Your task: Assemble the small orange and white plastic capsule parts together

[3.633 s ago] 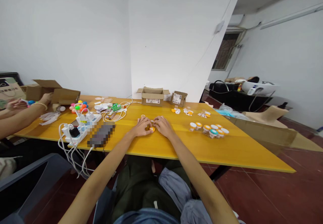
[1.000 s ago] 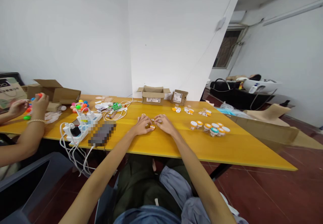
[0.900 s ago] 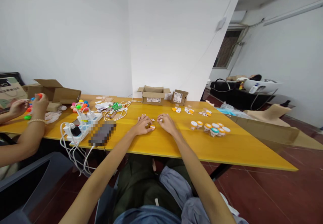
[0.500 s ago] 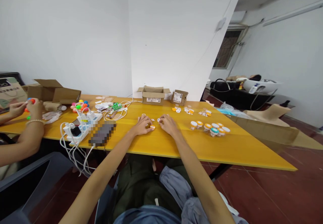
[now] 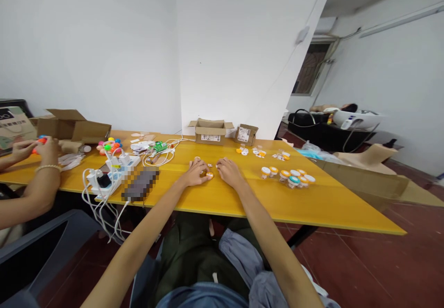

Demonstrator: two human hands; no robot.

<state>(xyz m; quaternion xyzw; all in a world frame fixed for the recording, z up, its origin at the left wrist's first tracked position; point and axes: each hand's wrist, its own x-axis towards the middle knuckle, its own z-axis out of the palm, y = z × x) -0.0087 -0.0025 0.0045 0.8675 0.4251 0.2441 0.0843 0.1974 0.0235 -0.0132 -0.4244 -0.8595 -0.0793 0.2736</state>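
My left hand (image 5: 194, 174) rests on the yellow table with curled fingers, its thumb against a small orange-rimmed lid (image 5: 210, 175). Pale bits show by its fingers, partly hidden. Close by on its right, my right hand (image 5: 229, 172) is closed, fingertips down near the tabletop; a small white disc (image 5: 217, 165) peeks out at them, mostly covered. A tiny white piece with a dark mark (image 5: 210, 165) lies between the hands. To the right stands a group of small clear jars (image 5: 293, 181) with orange, white and teal lids.
Small lids and white pieces (image 5: 259, 153) lie in piles at the back right. Two cardboard boxes (image 5: 210, 137) stand by the wall. A power strip (image 5: 120, 174), cables and a blurred-out dark device (image 5: 140, 185) are at left. Another person's hands (image 5: 46, 150) hold colourful balls beyond.
My right hand has turned over the white disc, which is now mostly covered by its fingers. My left hand has stayed in place.
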